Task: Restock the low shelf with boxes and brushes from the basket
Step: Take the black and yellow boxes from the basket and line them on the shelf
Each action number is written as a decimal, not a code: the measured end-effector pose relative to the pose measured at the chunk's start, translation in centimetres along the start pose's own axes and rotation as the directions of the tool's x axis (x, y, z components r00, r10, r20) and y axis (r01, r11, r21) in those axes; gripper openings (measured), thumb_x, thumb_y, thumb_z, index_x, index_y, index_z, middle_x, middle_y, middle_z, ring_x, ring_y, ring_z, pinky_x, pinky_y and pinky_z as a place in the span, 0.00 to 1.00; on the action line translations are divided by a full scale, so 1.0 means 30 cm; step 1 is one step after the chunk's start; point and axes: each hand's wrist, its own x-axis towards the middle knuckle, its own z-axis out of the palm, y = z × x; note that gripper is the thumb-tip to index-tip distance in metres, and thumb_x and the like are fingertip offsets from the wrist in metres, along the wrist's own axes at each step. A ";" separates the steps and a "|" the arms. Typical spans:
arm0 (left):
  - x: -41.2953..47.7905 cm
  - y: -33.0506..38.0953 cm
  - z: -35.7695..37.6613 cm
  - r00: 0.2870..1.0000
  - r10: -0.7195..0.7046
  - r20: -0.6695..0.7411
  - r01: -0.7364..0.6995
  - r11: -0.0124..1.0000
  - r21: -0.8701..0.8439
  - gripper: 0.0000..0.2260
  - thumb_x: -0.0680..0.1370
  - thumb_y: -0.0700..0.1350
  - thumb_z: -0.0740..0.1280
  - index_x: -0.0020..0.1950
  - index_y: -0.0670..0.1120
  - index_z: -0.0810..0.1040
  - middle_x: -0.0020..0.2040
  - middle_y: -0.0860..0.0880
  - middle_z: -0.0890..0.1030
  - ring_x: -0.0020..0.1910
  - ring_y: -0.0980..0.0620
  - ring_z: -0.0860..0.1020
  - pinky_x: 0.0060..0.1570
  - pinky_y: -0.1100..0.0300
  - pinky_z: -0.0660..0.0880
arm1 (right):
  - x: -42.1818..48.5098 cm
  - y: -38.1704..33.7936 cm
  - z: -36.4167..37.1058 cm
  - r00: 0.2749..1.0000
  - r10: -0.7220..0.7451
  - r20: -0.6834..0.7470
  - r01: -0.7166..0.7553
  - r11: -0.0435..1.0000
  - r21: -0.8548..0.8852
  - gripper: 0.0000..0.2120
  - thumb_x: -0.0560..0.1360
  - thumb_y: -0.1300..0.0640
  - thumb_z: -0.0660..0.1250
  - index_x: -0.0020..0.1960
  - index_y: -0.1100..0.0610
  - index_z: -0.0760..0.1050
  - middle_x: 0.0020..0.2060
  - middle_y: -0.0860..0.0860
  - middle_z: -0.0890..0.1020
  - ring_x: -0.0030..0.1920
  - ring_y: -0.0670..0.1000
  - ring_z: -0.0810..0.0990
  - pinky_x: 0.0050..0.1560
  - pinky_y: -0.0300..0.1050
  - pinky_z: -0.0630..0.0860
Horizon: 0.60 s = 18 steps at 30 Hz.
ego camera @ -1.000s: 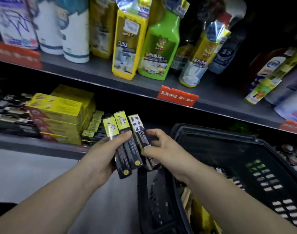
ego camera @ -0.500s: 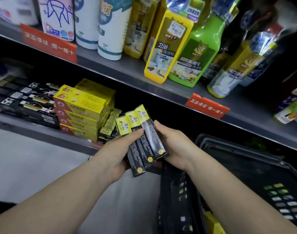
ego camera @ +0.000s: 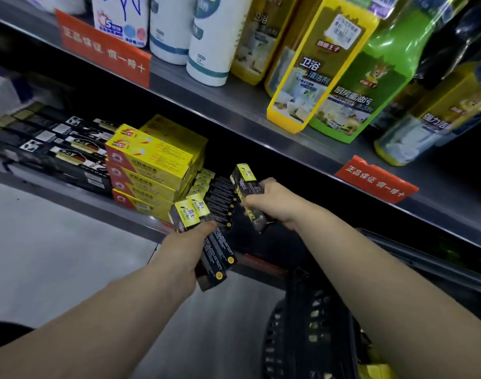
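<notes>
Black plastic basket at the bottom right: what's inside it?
Yellow packaging glints through the slotted wall of the black plastic basket, and one yellow pack corner shows low down. The right forearm and shadow hide everything else.

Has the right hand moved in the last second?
Yes: right hand with one black box went forward, toward the shelved yellow boxes, leaving the left hand.

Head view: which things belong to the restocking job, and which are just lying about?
Job: left hand gripping two black-yellow boxes; right hand gripping a third box; basket; low shelf.
Lying about, upper shelf: cleaner bottles, white containers, red shelf tags.
</notes>
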 end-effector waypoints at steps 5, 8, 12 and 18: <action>0.048 0.012 -0.029 0.998 -0.008 -0.069 0.007 1.000 -0.015 0.13 0.72 0.43 0.73 0.53 0.41 0.74 0.51 0.38 0.81 0.50 0.38 0.80 0.55 0.39 0.75 | 0.168 0.025 0.009 0.986 -0.165 0.005 0.136 0.796 -0.590 0.22 0.76 0.51 0.66 0.66 0.56 0.66 0.58 0.55 0.77 0.52 0.53 0.77 0.45 0.39 0.72; 0.070 0.009 -0.040 0.996 -0.007 -0.087 0.006 1.000 -0.011 0.08 0.73 0.43 0.71 0.47 0.42 0.75 0.47 0.40 0.81 0.45 0.40 0.81 0.51 0.42 0.78 | 0.249 0.059 0.050 0.978 -0.205 0.026 0.176 0.755 -0.631 0.19 0.76 0.53 0.66 0.66 0.53 0.68 0.59 0.55 0.77 0.49 0.51 0.74 0.45 0.41 0.69; 0.100 -0.019 -0.057 0.993 -0.006 -0.116 0.005 1.000 -0.003 0.05 0.75 0.42 0.70 0.43 0.44 0.74 0.38 0.43 0.80 0.33 0.46 0.79 0.25 0.59 0.75 | 0.321 0.101 0.131 0.972 -0.209 0.104 0.229 0.771 -0.594 0.20 0.78 0.54 0.63 0.70 0.51 0.66 0.63 0.55 0.75 0.59 0.55 0.75 0.51 0.40 0.69; 0.120 -0.026 -0.068 0.990 -0.021 -0.138 0.025 0.999 0.026 0.07 0.75 0.42 0.70 0.40 0.44 0.74 0.30 0.45 0.81 0.26 0.47 0.80 0.25 0.61 0.73 | 0.345 0.121 0.186 0.950 -0.087 0.299 0.255 0.767 -0.588 0.34 0.76 0.40 0.61 0.76 0.50 0.52 0.75 0.55 0.59 0.73 0.57 0.60 0.69 0.47 0.61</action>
